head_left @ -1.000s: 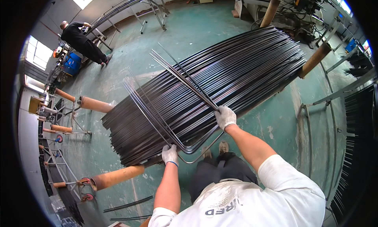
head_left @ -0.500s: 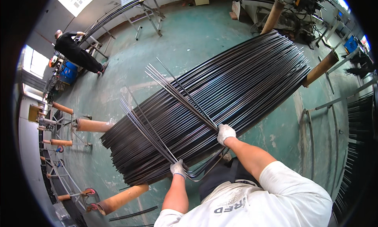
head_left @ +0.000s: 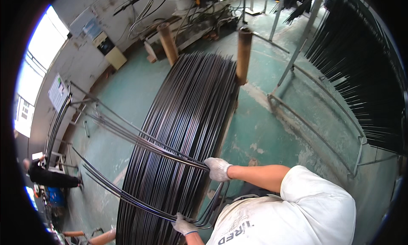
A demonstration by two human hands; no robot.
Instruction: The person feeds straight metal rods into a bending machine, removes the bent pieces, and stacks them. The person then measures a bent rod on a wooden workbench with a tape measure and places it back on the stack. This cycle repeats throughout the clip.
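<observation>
Several dark metal rods, bent into a long U shape, are held as a bundle across the pile. My right hand, in a pale work glove, is closed around one leg of the bundle near its bend. My left hand, gloved too, is closed around the other leg, nearer the lower edge. The bend curves close in front of my body, and both legs reach away to the left. Beneath them lies a broad pile of long, dark straight rods, side by side.
Brown tubular posts stand at the pile's far end. On the right, a metal frame stands near a dense hanging mass of black rods. Another person in black is at far left, near a stand carrying curved dark rods.
My view has turned to the right, and the bent rods have swung with my body. Both hands keep their hold. The right-hand rods now take up more of the view.
</observation>
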